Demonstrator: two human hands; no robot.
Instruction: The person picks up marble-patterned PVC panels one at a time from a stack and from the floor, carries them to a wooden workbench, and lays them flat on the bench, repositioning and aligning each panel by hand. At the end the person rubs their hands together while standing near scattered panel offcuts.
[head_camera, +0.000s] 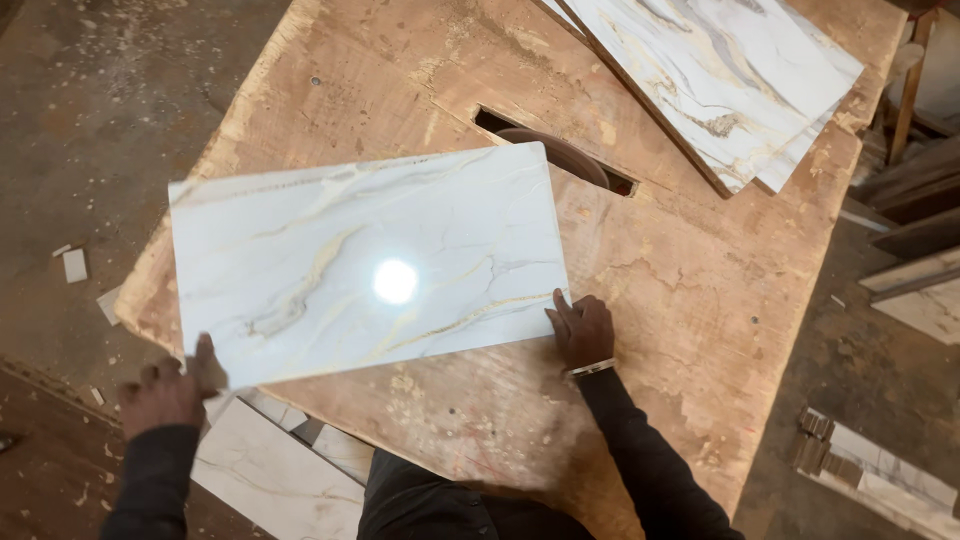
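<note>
- Nearest, below the table's near edge, pale marble-patterned offcuts (270, 470) lie on the floor, just beside the person's dark sleeves.
- The left hand (170, 390) grips the near-left corner of a glossy white rectangular panel with gold and grey marble veining (365, 260); the thumb lies on top and the fingers curl under the edge, off the table's side.
- The right hand (582, 330), with a light band at the wrist, rests fairly flat and open on the table, its fingertips touching the panel's near-right corner.
- The panel lies flat on a worn, rough brown wooden worktable (680, 300), directly ahead of both hands. Its long axis runs left to right, tilted a little so the right end sits farther away, and its left end overhangs the table's left edge. Both hands are at its near long edge, one at each end, so neither is clearly closer; only the left actually clasps it.
- Just beyond the panel's far-right corner, a dark slot (560, 150) is cut in the tabletop, with a round blade showing in it, close to the panel's far edge.
- Farthest, at the far right, a stack of similar marble-patterned sheets (720, 70) lies angled across the table, well apart from the held panel.
- Loose boards (915, 200) lie at the right of the table.
</note>
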